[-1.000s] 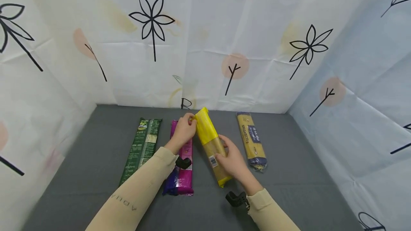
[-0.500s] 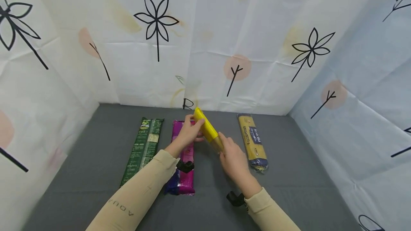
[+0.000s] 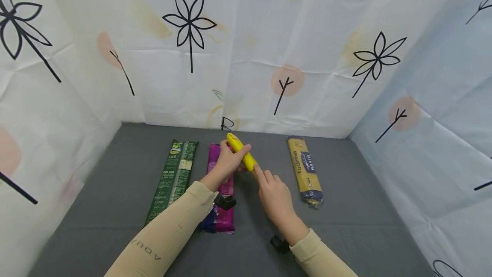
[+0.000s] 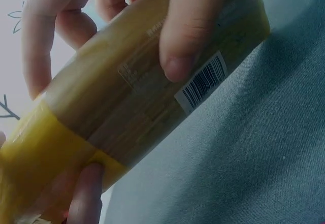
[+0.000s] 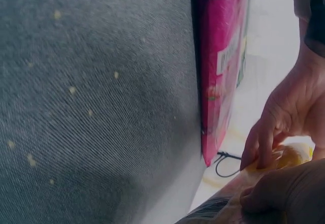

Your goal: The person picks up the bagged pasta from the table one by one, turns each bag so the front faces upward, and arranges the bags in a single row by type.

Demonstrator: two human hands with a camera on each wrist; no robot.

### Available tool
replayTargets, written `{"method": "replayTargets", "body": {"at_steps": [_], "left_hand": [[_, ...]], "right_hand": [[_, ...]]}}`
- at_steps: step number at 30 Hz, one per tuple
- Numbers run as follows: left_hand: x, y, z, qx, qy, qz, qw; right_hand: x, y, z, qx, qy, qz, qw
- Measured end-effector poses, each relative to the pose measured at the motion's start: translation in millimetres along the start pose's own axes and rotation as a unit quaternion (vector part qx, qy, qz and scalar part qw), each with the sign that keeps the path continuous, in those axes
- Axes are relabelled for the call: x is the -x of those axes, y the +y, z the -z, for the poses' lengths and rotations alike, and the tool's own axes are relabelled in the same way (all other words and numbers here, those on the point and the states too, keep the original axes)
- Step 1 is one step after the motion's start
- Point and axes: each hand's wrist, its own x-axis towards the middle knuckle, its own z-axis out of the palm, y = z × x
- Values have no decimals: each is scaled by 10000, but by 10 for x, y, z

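Both hands hold a yellow spaghetti packet (image 3: 241,151) above the grey cloth, tilted and seen narrow side on in the head view. My left hand (image 3: 227,162) grips its far, all-yellow end. My right hand (image 3: 274,195) holds the nearer part, which is mostly hidden behind its fingers in the head view. In the left wrist view the packet (image 4: 117,102) shows its clear section with pasta and a white barcode label, with the right thumb (image 4: 190,36) pressed beside the label. Fingers of the left hand (image 5: 289,107) curl at the yellow end in the right wrist view.
A green packet (image 3: 174,178) and a magenta packet (image 3: 224,219) lie on the grey cloth (image 3: 346,208) to the left, the magenta one partly under the left arm. On the right lies a beige and blue spaghetti packet (image 3: 305,170). Printed curtains (image 3: 250,54) enclose the back and sides.
The yellow packet has rolled from its broad face to its narrow side. My left hand has moved its grip round it, thumb now on top; the right hand has turned with it, knuckles up.
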Motion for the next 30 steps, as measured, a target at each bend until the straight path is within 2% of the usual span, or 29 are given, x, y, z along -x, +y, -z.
{"method": "replayTargets", "body": {"at_steps": [6, 12, 16, 23, 30], "left_hand": [[5, -13, 28, 105, 175, -36, 9998], [-4, -54, 57, 14, 234, -91, 9997], [-17, -75, 62, -35, 246, -203, 9995], [-2, -58, 42, -350, 376, -323, 9982], [13, -52, 25, -127, 447, -170, 9988]], "right_hand": [[-7, -58, -48, -31, 72, 55, 10000], [-4, -99, -67, -124, -286, -106, 9995], [3, -91, -68, -470, -536, -250, 9971], [20, 2, -50, -997, -1101, -717, 9863], [72, 137, -70, -1353, -1529, -1073, 9730]]}}
